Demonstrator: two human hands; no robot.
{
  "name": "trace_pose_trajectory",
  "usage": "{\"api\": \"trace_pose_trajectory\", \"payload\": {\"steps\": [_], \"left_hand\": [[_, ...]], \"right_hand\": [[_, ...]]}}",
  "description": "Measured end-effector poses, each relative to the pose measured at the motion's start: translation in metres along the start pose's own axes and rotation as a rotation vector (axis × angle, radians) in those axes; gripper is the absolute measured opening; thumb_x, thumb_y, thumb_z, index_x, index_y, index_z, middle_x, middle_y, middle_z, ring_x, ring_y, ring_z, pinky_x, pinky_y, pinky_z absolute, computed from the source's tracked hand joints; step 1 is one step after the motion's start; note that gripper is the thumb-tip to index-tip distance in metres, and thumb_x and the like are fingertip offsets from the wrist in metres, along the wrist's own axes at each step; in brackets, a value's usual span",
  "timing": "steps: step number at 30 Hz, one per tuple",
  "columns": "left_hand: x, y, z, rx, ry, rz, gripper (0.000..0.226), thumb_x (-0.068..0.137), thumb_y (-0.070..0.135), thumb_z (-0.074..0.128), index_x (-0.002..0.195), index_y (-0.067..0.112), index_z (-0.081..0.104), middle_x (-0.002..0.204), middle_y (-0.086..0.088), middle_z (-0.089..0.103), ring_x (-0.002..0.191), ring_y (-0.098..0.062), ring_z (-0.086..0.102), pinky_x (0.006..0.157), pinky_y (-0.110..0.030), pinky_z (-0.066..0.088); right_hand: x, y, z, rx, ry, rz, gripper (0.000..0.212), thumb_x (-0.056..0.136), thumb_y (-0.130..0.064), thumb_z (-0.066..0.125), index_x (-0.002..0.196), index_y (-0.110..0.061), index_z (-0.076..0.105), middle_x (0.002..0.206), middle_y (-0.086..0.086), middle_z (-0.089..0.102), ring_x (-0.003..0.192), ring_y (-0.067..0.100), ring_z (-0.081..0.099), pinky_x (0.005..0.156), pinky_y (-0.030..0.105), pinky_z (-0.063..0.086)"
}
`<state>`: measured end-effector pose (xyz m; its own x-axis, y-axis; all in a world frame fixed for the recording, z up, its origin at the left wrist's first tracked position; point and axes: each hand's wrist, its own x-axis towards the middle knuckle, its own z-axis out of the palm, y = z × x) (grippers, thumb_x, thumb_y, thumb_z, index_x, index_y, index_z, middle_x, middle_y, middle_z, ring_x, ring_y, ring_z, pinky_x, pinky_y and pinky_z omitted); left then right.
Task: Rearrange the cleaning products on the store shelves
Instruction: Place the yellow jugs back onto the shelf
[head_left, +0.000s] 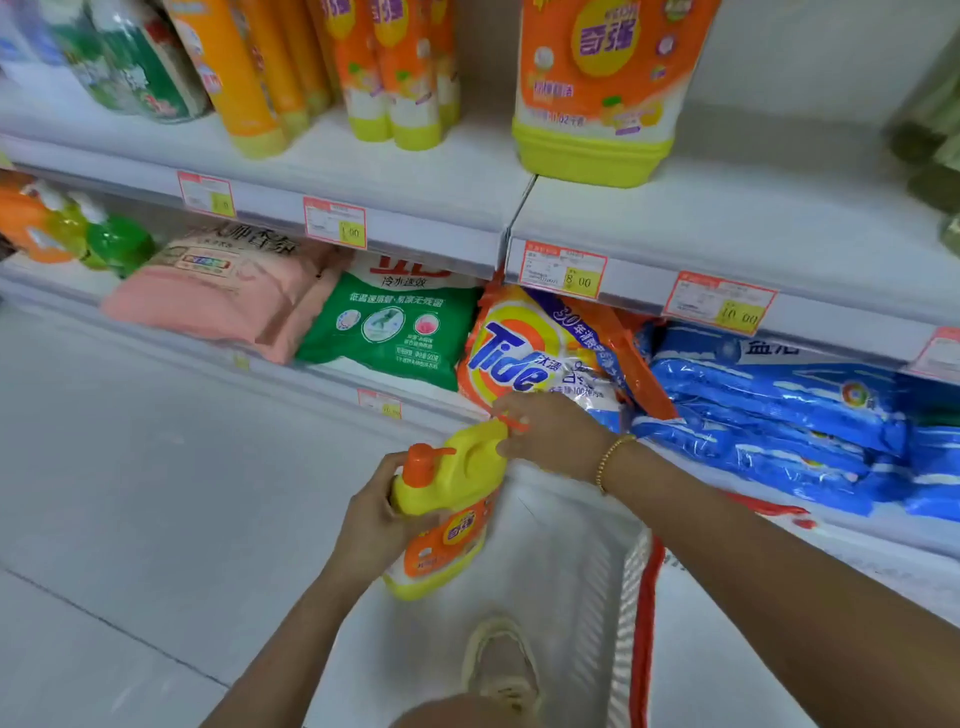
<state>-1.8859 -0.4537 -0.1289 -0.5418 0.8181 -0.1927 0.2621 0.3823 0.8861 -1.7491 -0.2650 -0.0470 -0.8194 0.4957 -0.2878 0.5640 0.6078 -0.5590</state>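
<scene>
yellow detergent jug (457, 493) is held above the white basket (631, 571); left hand (371, 519) wraps its shoulder for support, right hand (550, 436) curls round the handle (480, 452), probably to lift it.

The big jug (597, 93) and the orange bottles (400, 73) lose their tops at the upper edge; small print on the price tags (563, 267) cannot be read; green shapes (930, 130) far right are a blur

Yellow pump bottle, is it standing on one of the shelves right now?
No, the yellow pump bottle is held off the shelves, the left hand gripping its body and the right hand its top corner.
</scene>
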Motion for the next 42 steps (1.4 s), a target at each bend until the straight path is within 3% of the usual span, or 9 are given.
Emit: {"api": "trace_pose_trajectory", "payload": {"steps": [9,14,17,21,25,30,34,38,42], "left_hand": [[0.005,-0.035,-0.01,0.07,-0.082,0.04,0.06,0.059,0.024,0.082,0.111,0.036,0.055,0.101,0.015,0.066,0.093,-0.007,0.063,0.078,-0.019,0.049],[-0.01,-0.053,-0.028,0.177,0.018,0.038,0.066,0.059,0.004,0.084,0.113,0.032,0.058,0.108,0.015,0.067,0.101,-0.01,0.063,0.09,-0.028,0.052],[-0.017,-0.054,-0.032,0.247,0.09,0.023,0.069,0.062,-0.006,0.082,0.105,0.04,0.054,0.103,0.024,0.064,0.095,-0.006,0.063,0.085,-0.019,0.051],[-0.02,-0.049,-0.039,0.277,0.139,-0.083,0.056,0.065,-0.005,0.082,0.111,0.02,0.062,0.098,0.003,0.068,0.094,-0.022,0.065,0.079,-0.021,0.047],[-0.012,-0.007,-0.063,0.4,0.127,-0.064,0.037,0.074,0.005,0.079,0.109,0.006,0.07,0.104,-0.007,0.072,0.088,-0.02,0.067,0.074,-0.019,0.044],[0.008,0.13,-0.079,0.226,0.249,0.205,0.006,0.083,0.011,0.072,0.082,0.016,0.07,0.077,0.013,0.072,0.073,0.004,0.064,0.068,0.0,0.042],[0.05,0.233,-0.07,0.016,0.216,0.381,0.006,0.082,0.012,0.072,0.084,0.016,0.069,0.082,0.014,0.071,0.078,0.003,0.065,0.069,-0.007,0.047],[0.116,0.298,-0.057,-0.158,0.163,0.422,0.042,0.079,0.011,0.076,0.117,0.011,0.058,0.113,-0.001,0.061,0.1,-0.014,0.061,0.073,-0.014,0.047],[0.177,0.333,-0.052,-0.235,0.097,0.387,0.096,0.059,0.023,0.09,0.139,0.007,0.041,0.136,-0.008,0.053,0.124,-0.022,0.052,0.1,-0.034,0.045]], "right_hand": [[0.009,0.001,0.062,-0.066,-0.113,-0.072,0.057,0.089,-0.016,0.06,0.143,-0.019,0.041,0.146,0.007,0.042,0.132,0.022,0.041,0.108,0.029,0.032],[-0.001,-0.018,0.076,-0.037,-0.161,-0.114,0.054,0.092,-0.008,0.05,0.143,-0.018,0.04,0.147,0.008,0.041,0.133,0.024,0.039,0.11,0.031,0.031],[-0.006,-0.027,0.081,-0.056,-0.185,-0.116,0.054,0.091,-0.001,0.045,0.142,-0.016,0.041,0.145,0.011,0.043,0.132,0.027,0.04,0.108,0.035,0.033],[-0.012,-0.036,0.071,-0.005,-0.151,-0.07,0.055,0.09,0.002,0.044,0.143,-0.013,0.041,0.147,0.01,0.039,0.134,0.024,0.037,0.111,0.03,0.03],[-0.028,-0.044,0.016,0.011,0.111,-0.154,0.044,0.093,-0.004,0.049,0.136,-0.011,0.049,0.137,0.012,0.05,0.125,0.025,0.047,0.105,0.028,0.033],[-0.055,-0.053,-0.091,0.241,0.671,-0.282,0.012,0.087,-0.012,0.063,0.097,-0.009,0.07,0.095,0.005,0.067,0.09,0.015,0.062,0.086,0.029,0.049],[-0.051,-0.033,-0.168,0.311,1.016,-0.13,0.025,0.085,-0.01,0.065,0.11,-0.011,0.063,0.109,0.007,0.062,0.092,0.017,0.059,0.08,0.019,0.043],[-0.019,-0.018,-0.235,0.468,1.034,0.024,0.055,0.081,-0.02,0.072,0.13,-0.009,0.048,0.128,0.01,0.052,0.114,0.025,0.053,0.09,0.026,0.042],[0.001,-0.028,-0.28,0.508,0.933,-0.057,0.07,0.077,-0.02,0.078,0.137,-0.016,0.042,0.132,0.003,0.052,0.118,0.021,0.051,0.097,0.034,0.045]]}}
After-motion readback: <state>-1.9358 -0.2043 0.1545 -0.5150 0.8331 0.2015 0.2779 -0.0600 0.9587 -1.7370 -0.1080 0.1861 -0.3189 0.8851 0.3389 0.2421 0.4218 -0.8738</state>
